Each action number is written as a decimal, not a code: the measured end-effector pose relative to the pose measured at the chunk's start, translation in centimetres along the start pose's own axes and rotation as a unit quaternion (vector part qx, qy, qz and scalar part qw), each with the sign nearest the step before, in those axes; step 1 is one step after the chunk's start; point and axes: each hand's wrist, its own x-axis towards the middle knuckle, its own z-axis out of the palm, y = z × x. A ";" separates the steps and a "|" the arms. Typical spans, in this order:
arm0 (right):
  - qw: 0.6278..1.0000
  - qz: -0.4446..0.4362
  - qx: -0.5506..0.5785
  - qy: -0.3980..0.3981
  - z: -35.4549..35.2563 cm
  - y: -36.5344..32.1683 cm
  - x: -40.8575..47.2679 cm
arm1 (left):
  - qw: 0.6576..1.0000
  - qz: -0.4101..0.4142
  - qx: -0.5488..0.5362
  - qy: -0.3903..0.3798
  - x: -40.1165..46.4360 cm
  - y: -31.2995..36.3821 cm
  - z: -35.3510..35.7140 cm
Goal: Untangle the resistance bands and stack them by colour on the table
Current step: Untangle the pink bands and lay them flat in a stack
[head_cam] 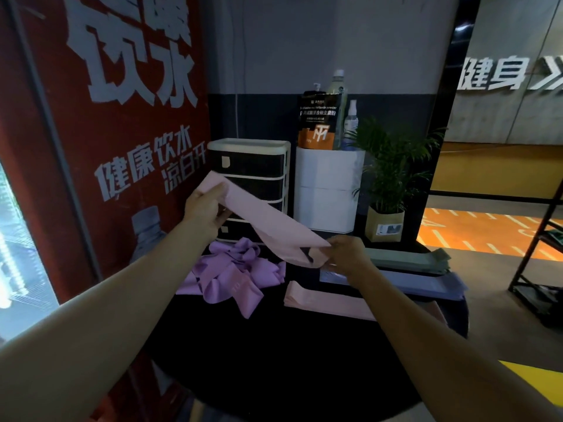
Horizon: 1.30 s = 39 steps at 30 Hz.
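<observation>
Overhead, left hand (204, 205) and right hand (347, 254) gripping pink band (268, 220), purple tangle (234, 275) below

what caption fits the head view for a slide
Both hands stretch a pink band above the dark table, purple tangle left, sorted stacks right.

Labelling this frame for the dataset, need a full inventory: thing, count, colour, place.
held band: 1, pale pink, stretched in the air between both hands
tangled bands: count unclear, purple, heap at table's left
pink stack: count unclear, pale pink, flat on table below right hand
blue-grey stack: count unclear, table right
green-grey stack: count unclear, table far right
table: 1, black
drawer unit: 1, black and white, behind table
white bin: 1, beside drawers
powder pouch: 1, black and orange, on bin
potted plant: 1, green, right of bin
left hand: pinching band's upper end
right hand: pinching lower end
</observation>
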 end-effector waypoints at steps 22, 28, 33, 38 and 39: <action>0.976 -0.087 -0.194 -0.039 -5.0 1.1 -2.0 | 0.998 -0.040 0.057 0.009 -0.2 -4.2 -2.8; 0.982 0.011 -0.174 0.067 -8.8 3.3 -2.2 | 0.989 -0.015 0.147 -0.015 -1.5 -6.3 -2.2; 0.987 0.029 -0.094 0.130 -12.1 4.7 -3.5 | 0.971 -0.010 0.238 -0.037 -2.9 -9.3 -0.6; 0.957 0.006 -0.195 0.213 -15.4 6.0 -4.1 | 0.945 -0.008 0.319 -0.079 -4.5 -12.7 2.0; 0.951 0.009 -0.221 0.216 -15.8 6.3 -4.1 | 0.938 -0.012 0.335 -0.083 -4.7 -13.3 2.2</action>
